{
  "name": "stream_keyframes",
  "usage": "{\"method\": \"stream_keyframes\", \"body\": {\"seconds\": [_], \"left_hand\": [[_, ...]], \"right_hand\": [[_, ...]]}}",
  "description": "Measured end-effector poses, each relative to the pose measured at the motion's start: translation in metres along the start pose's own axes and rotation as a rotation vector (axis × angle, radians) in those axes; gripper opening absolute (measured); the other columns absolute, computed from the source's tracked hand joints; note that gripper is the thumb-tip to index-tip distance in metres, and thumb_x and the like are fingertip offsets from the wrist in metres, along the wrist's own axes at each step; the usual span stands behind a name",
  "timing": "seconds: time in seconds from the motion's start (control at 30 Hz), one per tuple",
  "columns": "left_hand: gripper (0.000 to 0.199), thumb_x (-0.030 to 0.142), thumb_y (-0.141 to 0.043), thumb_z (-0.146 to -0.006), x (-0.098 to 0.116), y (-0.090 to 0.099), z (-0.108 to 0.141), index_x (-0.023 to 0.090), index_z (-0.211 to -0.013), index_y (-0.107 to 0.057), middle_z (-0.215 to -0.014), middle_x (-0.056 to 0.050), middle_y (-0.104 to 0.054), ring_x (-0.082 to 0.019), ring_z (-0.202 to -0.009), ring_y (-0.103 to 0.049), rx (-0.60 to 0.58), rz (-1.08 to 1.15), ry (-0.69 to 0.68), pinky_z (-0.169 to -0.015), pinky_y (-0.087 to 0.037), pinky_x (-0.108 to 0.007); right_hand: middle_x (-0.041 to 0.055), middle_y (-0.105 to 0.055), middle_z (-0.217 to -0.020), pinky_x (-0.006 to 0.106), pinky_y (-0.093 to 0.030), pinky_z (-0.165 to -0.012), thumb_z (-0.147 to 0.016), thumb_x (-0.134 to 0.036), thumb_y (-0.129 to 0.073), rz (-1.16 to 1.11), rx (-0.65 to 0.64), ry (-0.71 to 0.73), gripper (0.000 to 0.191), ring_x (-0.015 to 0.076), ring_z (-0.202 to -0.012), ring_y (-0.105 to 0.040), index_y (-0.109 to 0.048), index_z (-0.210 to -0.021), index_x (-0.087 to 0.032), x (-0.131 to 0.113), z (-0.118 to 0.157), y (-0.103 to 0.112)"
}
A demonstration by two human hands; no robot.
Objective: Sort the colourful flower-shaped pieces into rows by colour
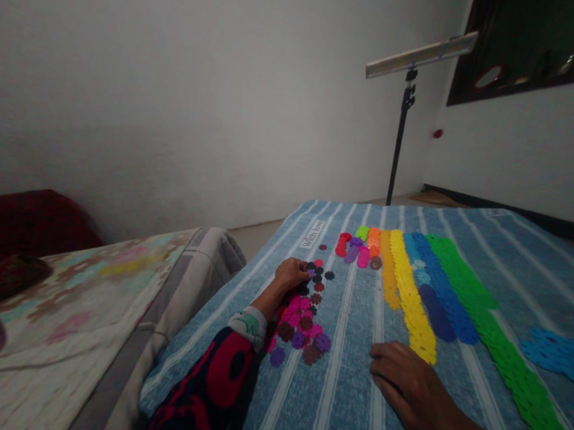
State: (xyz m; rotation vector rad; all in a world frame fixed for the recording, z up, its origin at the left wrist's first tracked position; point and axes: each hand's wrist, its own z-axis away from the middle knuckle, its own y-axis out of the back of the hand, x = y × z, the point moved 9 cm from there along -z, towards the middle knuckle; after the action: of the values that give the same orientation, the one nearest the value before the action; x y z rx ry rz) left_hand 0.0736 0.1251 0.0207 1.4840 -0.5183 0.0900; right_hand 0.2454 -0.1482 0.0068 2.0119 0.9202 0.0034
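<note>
My left hand (290,275) is at the far end of a loose pile of flower-shaped plastic discs. Its fingers are pinched together beside a small purple disc (311,273) and several black discs (318,278); anything between the fingertips is hidden. Pink discs (293,312), brown discs (285,331) and more purple discs (323,342) lie toward me, some overlapping. My right hand (406,379) rests on the striped cloth with its fingers loosely extended and nothing visible in them. Nearest to it is a long yellow row of overlapping discs (409,294).
Rows of green discs (481,322), blue discs (442,283) and orange-yellow discs (389,269) lie to the right. Short red discs (343,244) and a "With love" label (312,234) are farther back. A bed (90,315) stands left; a light stand (399,143) rises behind.
</note>
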Motion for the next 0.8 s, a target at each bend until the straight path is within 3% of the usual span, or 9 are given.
{"method": "stream_keyframes", "body": {"seconds": [0.17, 0.33, 0.47, 0.6, 0.8], "left_hand": [[0.014, 0.02, -0.07, -0.065, -0.006, 0.001, -0.005, 0.017, -0.054, -0.062, -0.05, 0.005, -0.052, -0.01, -0.053, -0.046, 0.017, 0.2, 0.003, -0.056, -0.031, -0.025], [0.015, 0.021, -0.069, -0.061, -0.002, 0.005, -0.011, 0.015, -0.052, -0.059, -0.048, 0.005, -0.049, -0.008, -0.049, -0.04, 0.034, 0.459, -0.004, -0.052, -0.029, -0.024], [0.016, 0.021, -0.07, -0.06, 0.028, -0.001, -0.023, 0.014, -0.05, -0.058, -0.047, 0.005, -0.047, -0.007, -0.048, -0.039, -0.013, 0.57, -0.094, -0.051, -0.03, -0.023], [0.02, 0.021, -0.071, -0.061, 0.065, -0.018, -0.043, 0.015, -0.047, -0.058, -0.046, 0.004, -0.047, -0.009, -0.051, -0.045, -0.025, 0.506, -0.177, -0.053, -0.034, -0.023], [0.012, 0.018, -0.069, -0.063, 0.089, -0.039, -0.066, 0.015, -0.053, -0.065, -0.045, 0.006, -0.045, -0.008, -0.049, -0.041, -0.014, 0.339, -0.137, -0.051, -0.029, -0.022]], "right_hand": [[0.0063, -0.07, -0.095, 0.031, -0.053, -0.073, -0.091, -0.009, -0.048, -0.009, -0.002, -0.005, 0.019, 0.0182, -0.084, -0.065, -0.063, -0.09, -0.021, 0.0, 0.0, -0.001], [0.0066, -0.069, -0.094, 0.03, -0.052, -0.07, -0.091, -0.009, -0.048, -0.002, 0.003, -0.001, 0.02, 0.018, -0.081, -0.065, -0.063, -0.09, -0.021, 0.0, -0.001, 0.0], [0.0061, -0.069, -0.093, 0.03, -0.051, -0.068, -0.091, -0.009, -0.047, -0.007, 0.006, 0.01, 0.02, 0.0176, -0.08, -0.064, -0.063, -0.091, -0.021, 0.0, -0.002, 0.0], [0.0054, -0.069, -0.092, 0.029, -0.051, -0.069, -0.09, -0.008, -0.047, -0.007, -0.004, 0.013, 0.02, 0.0171, -0.079, -0.063, -0.062, -0.089, -0.021, 0.0, -0.003, 0.0], [0.0042, -0.068, -0.091, 0.028, -0.05, -0.067, -0.088, -0.006, -0.048, -0.008, 0.004, 0.02, 0.02, 0.0163, -0.078, -0.063, -0.061, -0.088, -0.021, 0.0, -0.004, 0.001]]}}
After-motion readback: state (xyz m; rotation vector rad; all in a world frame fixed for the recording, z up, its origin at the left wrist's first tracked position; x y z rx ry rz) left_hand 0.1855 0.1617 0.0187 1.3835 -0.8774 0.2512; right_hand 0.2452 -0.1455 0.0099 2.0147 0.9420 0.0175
